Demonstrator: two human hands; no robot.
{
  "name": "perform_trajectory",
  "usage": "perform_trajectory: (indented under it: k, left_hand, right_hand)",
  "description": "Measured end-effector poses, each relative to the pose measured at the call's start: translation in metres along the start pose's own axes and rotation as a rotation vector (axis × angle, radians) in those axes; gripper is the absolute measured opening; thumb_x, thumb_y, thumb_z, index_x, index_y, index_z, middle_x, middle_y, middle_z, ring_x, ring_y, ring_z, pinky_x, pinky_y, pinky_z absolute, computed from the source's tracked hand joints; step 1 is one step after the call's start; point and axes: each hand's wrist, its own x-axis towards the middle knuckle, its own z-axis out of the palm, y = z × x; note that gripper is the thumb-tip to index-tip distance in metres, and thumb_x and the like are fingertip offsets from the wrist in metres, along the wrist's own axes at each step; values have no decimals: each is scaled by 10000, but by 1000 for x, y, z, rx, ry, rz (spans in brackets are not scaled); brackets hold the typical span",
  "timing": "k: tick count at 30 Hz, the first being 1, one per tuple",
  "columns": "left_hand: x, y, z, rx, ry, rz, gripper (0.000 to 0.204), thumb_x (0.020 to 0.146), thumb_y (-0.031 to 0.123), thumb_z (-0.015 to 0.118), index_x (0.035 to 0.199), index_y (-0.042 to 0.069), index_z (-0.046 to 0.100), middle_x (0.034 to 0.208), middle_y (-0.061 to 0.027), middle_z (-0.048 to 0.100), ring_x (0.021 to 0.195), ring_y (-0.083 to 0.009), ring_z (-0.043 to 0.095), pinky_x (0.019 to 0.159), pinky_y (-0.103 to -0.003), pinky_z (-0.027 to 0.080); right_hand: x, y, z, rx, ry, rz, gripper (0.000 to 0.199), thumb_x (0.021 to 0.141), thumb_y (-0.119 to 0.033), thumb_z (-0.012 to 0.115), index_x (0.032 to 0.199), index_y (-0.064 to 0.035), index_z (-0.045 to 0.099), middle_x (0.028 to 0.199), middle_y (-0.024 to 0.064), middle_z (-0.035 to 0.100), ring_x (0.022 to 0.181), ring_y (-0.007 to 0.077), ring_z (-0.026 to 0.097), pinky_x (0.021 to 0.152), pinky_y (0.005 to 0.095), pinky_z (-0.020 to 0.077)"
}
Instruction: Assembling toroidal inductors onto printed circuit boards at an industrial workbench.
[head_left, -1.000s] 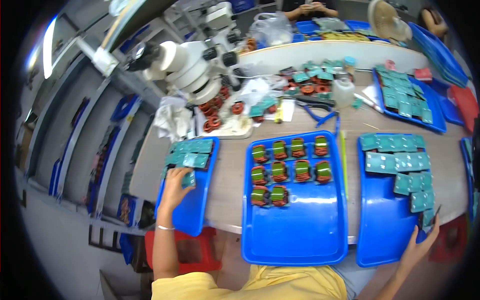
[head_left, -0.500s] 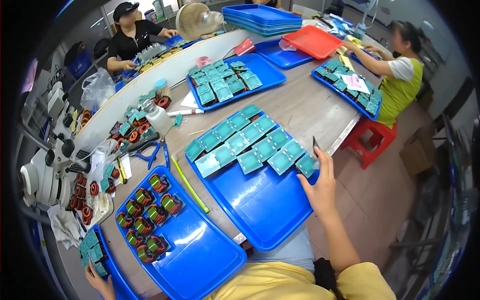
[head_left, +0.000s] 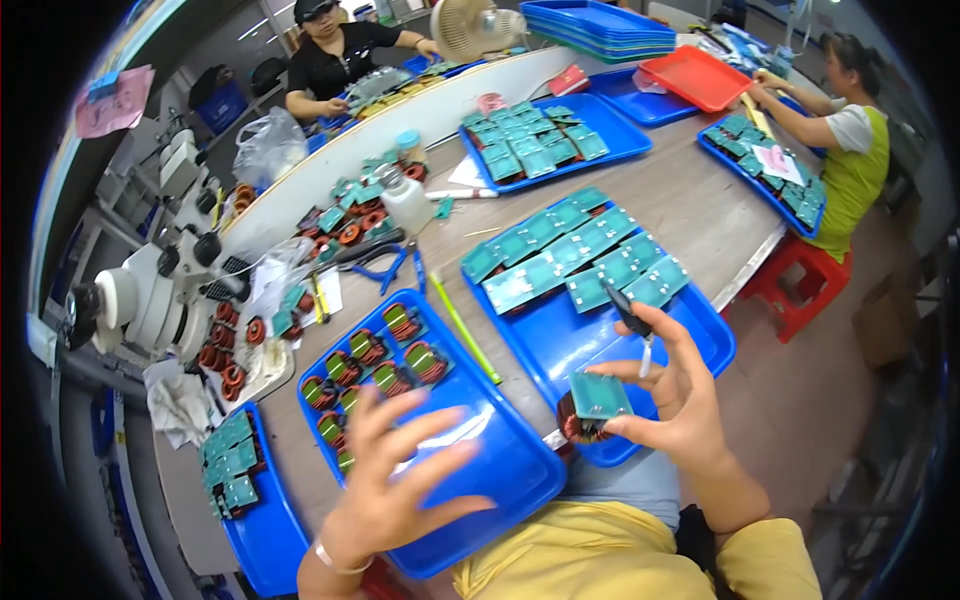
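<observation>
From afar I watch the middle blue tray (head_left: 515, 450) beneath the splayed, empty left hand (head_left: 385, 500), and the right blue tray (head_left: 560, 350), over whose near end the curled right hand (head_left: 690, 415) pinches a squarish teal board (head_left: 602, 395) with a reddish wire coil (head_left: 580, 426) beneath, plus a dark pointed tool (head_left: 628, 314).

Tabletop (head_left: 690, 205) brightly lit. Glare patches on middle blue tray (head_left: 490, 490). Left hand (head_left: 385, 497) motion-blurred. Fisheye bending strong; corners black.
</observation>
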Motion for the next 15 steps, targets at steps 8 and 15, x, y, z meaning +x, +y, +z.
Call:
perform_trajectory:
  k: [8,15]
  left_hand:
    - [16,-10,32,-209,-43,175,588,609,272,791,1128,111,567,1088,-18,584,1050,-233,515,1017,-508,236]
    - [15,-15,27,-658,-34,-45,589,573,260,842,1047,34,575,1013,-82,622,935,-223,575,943,-467,359]
  right_hand:
    - [0,-8,41,309,-198,243,802,697,74,696,1354,-19,246,1278,111,380,1096,236,517,859,334,466]
    - [-2,7,45,111,186,-21,436,814,-143,617,1172,38,446,974,128,582,860,240,601,762,334,475]
